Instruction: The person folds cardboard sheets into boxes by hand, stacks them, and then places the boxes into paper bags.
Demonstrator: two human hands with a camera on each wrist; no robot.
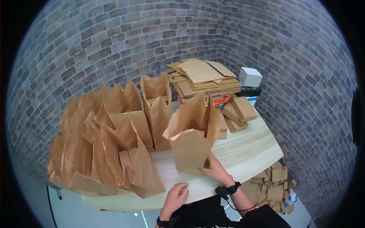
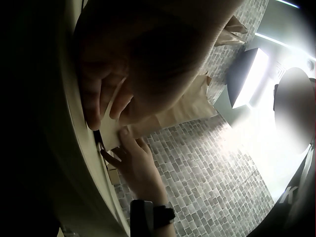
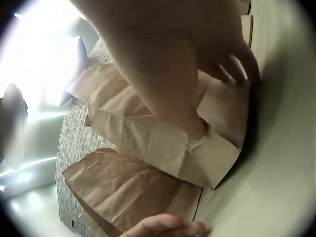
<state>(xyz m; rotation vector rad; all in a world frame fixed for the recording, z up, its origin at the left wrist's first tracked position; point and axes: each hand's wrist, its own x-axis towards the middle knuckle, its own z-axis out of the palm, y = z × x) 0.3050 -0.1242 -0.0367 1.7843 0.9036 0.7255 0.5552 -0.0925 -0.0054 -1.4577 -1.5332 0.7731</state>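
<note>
A brown paper bag (image 1: 192, 150), its top open, is at the middle of the table, right of the other bags. My right hand (image 1: 217, 170) grips its lower right corner, thumb on the near face and fingers round the side. The right wrist view shows that thumb pressed on the bag (image 3: 168, 148) and the fingers of the hand (image 3: 197, 64) low at its side. My left hand (image 1: 177, 195) is at the table's front edge, fingers loosely curled, holding nothing. In the left wrist view the left hand (image 2: 118, 84) hides part of the bag (image 2: 185, 106).
Several brown paper bags (image 1: 110, 152) stand close together on the left of the table (image 1: 243, 152). Flat bags (image 1: 205, 74) are stacked at the back, beside a white box (image 1: 251, 77). Small cardboard boxes (image 1: 243, 109) lie at the right; more cardboard (image 1: 275, 186) is on the floor.
</note>
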